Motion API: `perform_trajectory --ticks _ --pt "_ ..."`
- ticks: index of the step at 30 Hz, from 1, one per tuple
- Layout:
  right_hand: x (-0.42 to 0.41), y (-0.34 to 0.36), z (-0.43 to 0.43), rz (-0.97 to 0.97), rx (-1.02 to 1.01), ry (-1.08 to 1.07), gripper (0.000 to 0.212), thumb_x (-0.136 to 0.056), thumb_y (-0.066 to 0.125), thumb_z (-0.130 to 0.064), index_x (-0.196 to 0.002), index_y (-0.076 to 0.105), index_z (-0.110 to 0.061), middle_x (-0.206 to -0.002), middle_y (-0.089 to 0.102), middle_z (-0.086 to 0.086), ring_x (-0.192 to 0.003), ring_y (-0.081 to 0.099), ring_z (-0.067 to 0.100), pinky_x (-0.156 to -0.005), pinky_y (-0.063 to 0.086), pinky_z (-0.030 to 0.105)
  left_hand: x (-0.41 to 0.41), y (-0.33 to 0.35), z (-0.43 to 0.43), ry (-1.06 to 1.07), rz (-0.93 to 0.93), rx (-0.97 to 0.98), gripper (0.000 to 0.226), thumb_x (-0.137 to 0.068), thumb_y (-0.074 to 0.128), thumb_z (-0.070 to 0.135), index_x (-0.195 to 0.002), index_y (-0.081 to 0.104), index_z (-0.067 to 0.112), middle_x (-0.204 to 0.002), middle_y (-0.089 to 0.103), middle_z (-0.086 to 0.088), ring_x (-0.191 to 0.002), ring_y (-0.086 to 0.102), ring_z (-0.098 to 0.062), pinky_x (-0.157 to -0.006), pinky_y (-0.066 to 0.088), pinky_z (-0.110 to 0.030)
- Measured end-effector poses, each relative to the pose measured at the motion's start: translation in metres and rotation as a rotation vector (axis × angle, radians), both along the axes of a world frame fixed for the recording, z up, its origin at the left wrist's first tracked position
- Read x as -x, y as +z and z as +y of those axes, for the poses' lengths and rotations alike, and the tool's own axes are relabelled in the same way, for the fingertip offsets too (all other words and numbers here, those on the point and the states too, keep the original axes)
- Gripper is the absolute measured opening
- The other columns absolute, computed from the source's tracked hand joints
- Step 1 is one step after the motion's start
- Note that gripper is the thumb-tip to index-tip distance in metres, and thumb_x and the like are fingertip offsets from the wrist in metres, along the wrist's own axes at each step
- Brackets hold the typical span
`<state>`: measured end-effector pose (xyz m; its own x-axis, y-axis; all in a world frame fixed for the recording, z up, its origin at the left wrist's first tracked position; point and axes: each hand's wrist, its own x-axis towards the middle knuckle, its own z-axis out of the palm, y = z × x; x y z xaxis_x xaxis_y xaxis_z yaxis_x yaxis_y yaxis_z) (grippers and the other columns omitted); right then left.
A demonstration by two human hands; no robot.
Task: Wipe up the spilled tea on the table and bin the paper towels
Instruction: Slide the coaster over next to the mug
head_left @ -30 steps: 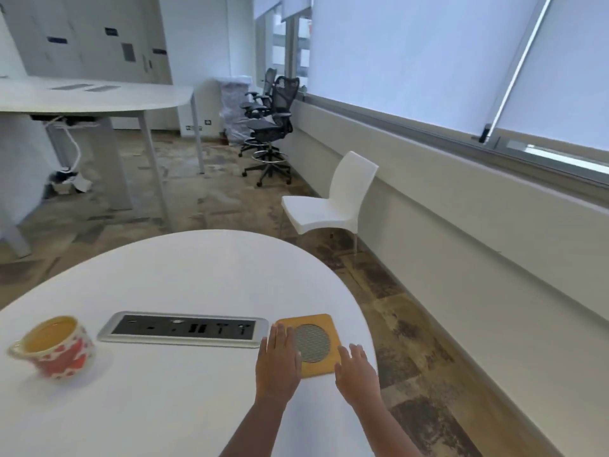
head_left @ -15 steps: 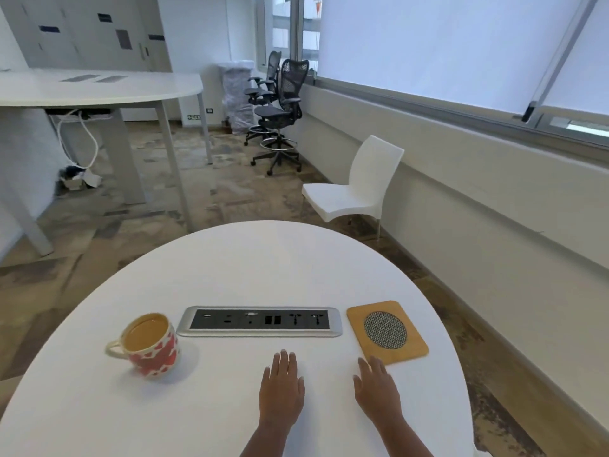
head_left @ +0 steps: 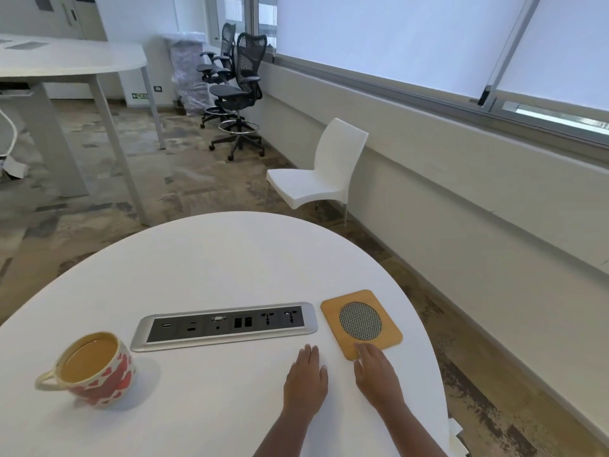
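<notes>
Both hands lay flat and empty on the counter (head_left: 230, 258), in front of the right end of the socket panel (head_left: 227, 324): the left hand (head_left: 304, 380) and the right hand (head_left: 379, 377) side by side, not touching each other. The tea cup (head_left: 95, 367) stood beyond the panel's left end, nearer to the left hand. No spill and no paper towels were visible.

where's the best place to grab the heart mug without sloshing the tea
Grip the loop handle, which juts from the left side of the mug, coming in from the left with the left hand. The tea sits close to the rim, so a grip over the top would likely spill it.
</notes>
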<state>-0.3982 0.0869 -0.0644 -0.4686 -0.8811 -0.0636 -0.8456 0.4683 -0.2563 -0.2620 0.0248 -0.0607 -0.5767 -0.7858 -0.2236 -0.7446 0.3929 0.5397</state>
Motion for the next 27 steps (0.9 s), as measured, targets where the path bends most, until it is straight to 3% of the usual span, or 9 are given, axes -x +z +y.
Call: perform_trajectory --ticks 8,12,14,18,21,23,24,25,27 --pt "0.048 0.007 -0.013 -0.119 -0.04 -0.179 0.045 -0.096 0.038 -0.014 -0.139 0.032 -0.005 -0.142 0.039 0.011 -0.134 0.036 0.024 -0.107 0.035 0.031 0.049 0.015 -0.008 0.274 0.321 -0.399 0.047 -0.1 0.031 0.023 -0.144 0.023 0.007 -0.152 0.029 -0.01 -0.14 0.028 -0.022 -0.112 0.024 -0.029" --pt "0.072 0.009 -0.023 -0.192 -0.088 -0.247 0.046 -0.099 0.035 -0.017 -0.141 0.025 0.0 -0.146 0.034 0.019 -0.139 0.026 0.031 -0.114 0.025 0.037 0.062 0.02 -0.012 0.407 0.429 -0.551 0.045 -0.099 0.028 0.017 -0.143 0.026 0.007 -0.152 0.03 -0.011 -0.139 0.028 -0.025 -0.111 0.025 -0.031" --pt "0.082 0.009 -0.028 -0.254 -0.094 -0.29 0.045 -0.1 0.034 -0.017 -0.139 0.028 0.003 -0.14 0.04 0.023 -0.134 0.035 0.032 -0.109 0.03 0.037 0.067 0.02 -0.015 0.48 0.479 -0.619 0.044 -0.098 0.027 0.013 -0.142 0.027 0.008 -0.151 0.03 -0.011 -0.139 0.028 -0.025 -0.112 0.024 -0.033" --pt "0.092 0.012 -0.031 -0.227 -0.066 -0.308 0.023 -0.098 0.035 -0.011 -0.107 0.052 0.0 -0.114 0.057 0.023 -0.108 0.054 0.032 -0.088 0.042 0.033 0.078 0.018 -0.018 0.619 0.6 -0.753 0.044 -0.096 0.028 0.009 -0.14 0.029 0.005 -0.146 0.039 -0.015 -0.135 0.035 -0.029 -0.115 0.027 -0.043" --pt "0.098 0.013 -0.032 -0.218 -0.051 -0.336 0.022 -0.096 0.037 -0.01 -0.082 0.053 -0.008 -0.102 0.058 0.019 -0.099 0.055 0.03 -0.081 0.042 0.031 0.086 0.014 -0.021 0.708 0.615 -0.817 0.044 -0.093 0.027 0.002 -0.136 0.034 -0.003 -0.142 0.04 -0.028 -0.133 0.037 -0.038 -0.114 0.027 -0.048" --pt "0.105 0.012 -0.034 -0.278 -0.003 -0.372 0.032 -0.093 0.042 -0.007 -0.061 0.04 -0.013 -0.077 0.048 0.012 -0.08 0.047 0.026 -0.069 0.033 0.029 0.089 0.013 -0.022 0.749 0.654 -0.862 0.035 -0.089 0.027 -0.002 -0.111 0.053 -0.008 -0.131 0.041 -0.037 -0.107 0.053 -0.041 -0.094 0.043 -0.043" --pt "0.109 0.011 -0.035 -0.304 0.026 -0.392 0.041 -0.091 0.044 -0.005 -0.054 0.028 -0.016 -0.066 0.038 0.006 -0.072 0.039 0.022 -0.065 0.027 0.028 0.09 0.016 -0.023 0.764 0.656 -0.866 0.029 -0.088 0.028 -0.001 -0.093 0.057 -0.005 -0.096 0.054 -0.029 -0.087 0.053 -0.034 -0.074 0.044 -0.036" --pt "0.111 0.009 -0.035 -0.325 0.049 -0.398 0.046 -0.089 0.046 -0.002 -0.052 0.022 -0.016 -0.059 0.03 0.003 -0.065 0.033 0.02 -0.06 0.022 0.027 0.09 0.019 -0.024 0.784 0.647 -0.869 0.027 -0.09 0.03 0.002 -0.089 0.056 -0.005 -0.087 0.045 -0.01 -0.081 0.05 -0.029 -0.066 0.04 -0.032" --pt "0.114 0.007 -0.034 -0.368 0.078 -0.396 0.046 -0.086 0.048 0.001 -0.049 0.025 -0.011 -0.053 0.027 0.003 -0.054 0.026 0.017 -0.052 0.016 0.029 0.09 0.021 -0.029 0.824 0.622 -0.867 0.035 -0.094 0.035 0.011 -0.119 0.049 -0.008 -0.116 0.055 -0.026 -0.106 0.053 -0.038 -0.085 0.047 -0.04"
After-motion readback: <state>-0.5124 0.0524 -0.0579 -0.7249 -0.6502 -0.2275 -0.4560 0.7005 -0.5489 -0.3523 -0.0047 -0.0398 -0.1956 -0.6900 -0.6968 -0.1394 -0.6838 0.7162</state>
